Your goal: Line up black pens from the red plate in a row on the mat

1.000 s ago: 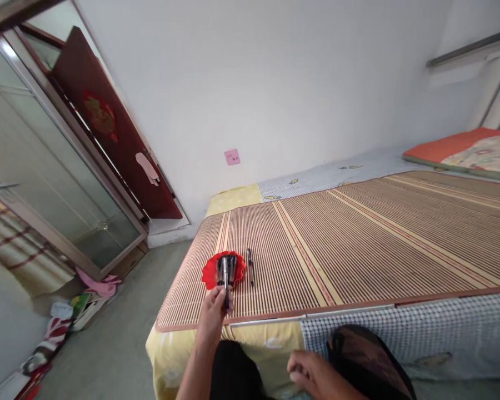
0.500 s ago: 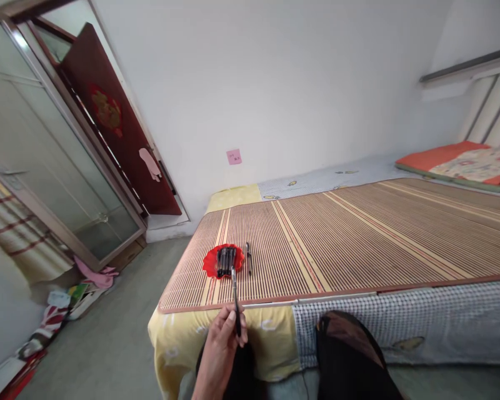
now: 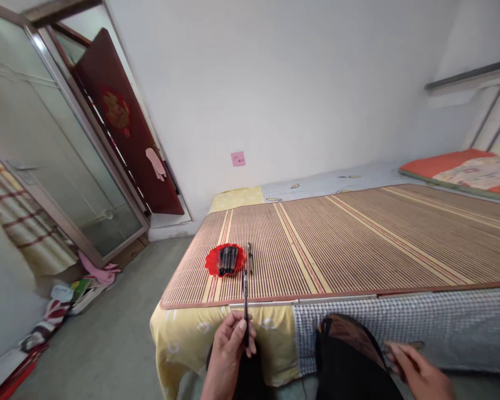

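My left hand is closed around the lower end of a black pen, in front of the bed's near edge. Its upper end points away from me over the mat. A red scalloped dish sits beyond it, with several dark pens lying side by side inside. Another pen rests on the woven mat, just right of the dish. My right hand is at the lower right by my knee, away from the pens. Its fingers are bent and smeared, so what they hold, if anything, is unclear.
The mat lies on a bed with a yellow and checked sheet. An orange-edged folded cloth is at the far right. A pink note sticks to the wall. At left are a glass door and items along the floor.
My left hand has moved slightly right with the pen, whose upper end has shifted from in front of the dish's pens to the dish's right edge. My right hand has come into view.
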`<state>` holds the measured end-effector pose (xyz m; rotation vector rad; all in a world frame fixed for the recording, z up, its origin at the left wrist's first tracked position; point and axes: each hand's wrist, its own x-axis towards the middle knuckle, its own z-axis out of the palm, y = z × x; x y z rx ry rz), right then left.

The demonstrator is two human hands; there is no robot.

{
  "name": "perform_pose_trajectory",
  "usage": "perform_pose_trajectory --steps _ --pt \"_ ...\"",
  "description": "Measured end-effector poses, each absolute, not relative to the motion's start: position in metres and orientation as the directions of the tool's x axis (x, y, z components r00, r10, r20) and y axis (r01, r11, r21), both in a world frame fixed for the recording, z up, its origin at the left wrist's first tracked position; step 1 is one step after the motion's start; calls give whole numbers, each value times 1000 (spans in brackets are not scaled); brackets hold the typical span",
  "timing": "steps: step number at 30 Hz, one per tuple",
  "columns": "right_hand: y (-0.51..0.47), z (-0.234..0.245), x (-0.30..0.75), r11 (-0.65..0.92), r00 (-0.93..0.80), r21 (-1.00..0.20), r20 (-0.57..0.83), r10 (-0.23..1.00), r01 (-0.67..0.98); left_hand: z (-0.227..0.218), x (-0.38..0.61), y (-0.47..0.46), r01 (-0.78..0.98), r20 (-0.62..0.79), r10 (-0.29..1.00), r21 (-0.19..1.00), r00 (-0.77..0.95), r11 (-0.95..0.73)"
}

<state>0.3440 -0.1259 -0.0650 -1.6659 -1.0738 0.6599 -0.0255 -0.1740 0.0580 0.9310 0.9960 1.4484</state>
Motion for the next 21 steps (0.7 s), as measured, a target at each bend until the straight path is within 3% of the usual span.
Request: perform_pose_trajectory --steps 2,6,13,21 --pt "-115 -36 335 -61 347 -978 12 938 199 55 -19 -170 -341 18 998 939 -68 -40" --pt "-90 31 268 70 48 -996 68 997 -56 48 -1 -158 -372 -11 1000 928 27 20" --pt "-44 73 175 15 -330 -956 115 937 -292 27 14 -119 -388 -22 981 917 195 98" --pt "13 70 154 59 -276 -954 144 950 -294 44 23 -52 -359 -8 1000 933 11 11"
